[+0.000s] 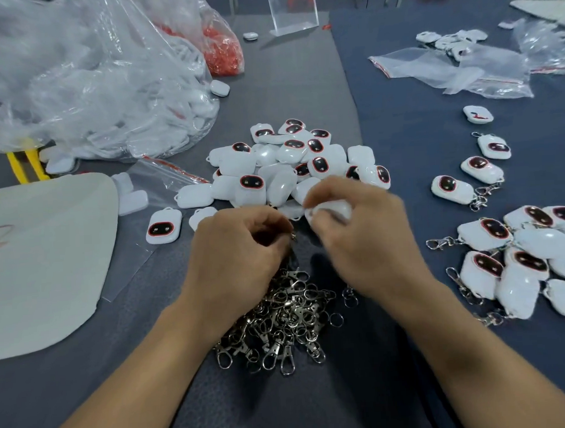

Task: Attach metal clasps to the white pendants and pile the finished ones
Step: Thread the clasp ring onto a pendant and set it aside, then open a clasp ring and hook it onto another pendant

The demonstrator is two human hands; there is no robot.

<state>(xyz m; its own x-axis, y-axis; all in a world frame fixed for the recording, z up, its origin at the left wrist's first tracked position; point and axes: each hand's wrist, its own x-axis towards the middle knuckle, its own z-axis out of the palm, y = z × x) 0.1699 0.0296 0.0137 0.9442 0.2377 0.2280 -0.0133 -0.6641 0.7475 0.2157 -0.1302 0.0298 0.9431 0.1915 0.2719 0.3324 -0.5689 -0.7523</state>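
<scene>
Head: clear bag (73,61) holds white pendants (189,101)

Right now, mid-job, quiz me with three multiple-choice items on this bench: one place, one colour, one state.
1. Where is the clasp pile? A under the plastic bag; B centre, nearest the person; C far right.
2. The tool handles at left are: A yellow; B green; C blue.
3. The right hand: A lies flat; B grips a white pendant; C holds a bag.
Answers: 1B, it is heaped at the centre bottom of the view; 2A, both handles are plainly yellow; 3B, fingers curl round the pendant.
</scene>
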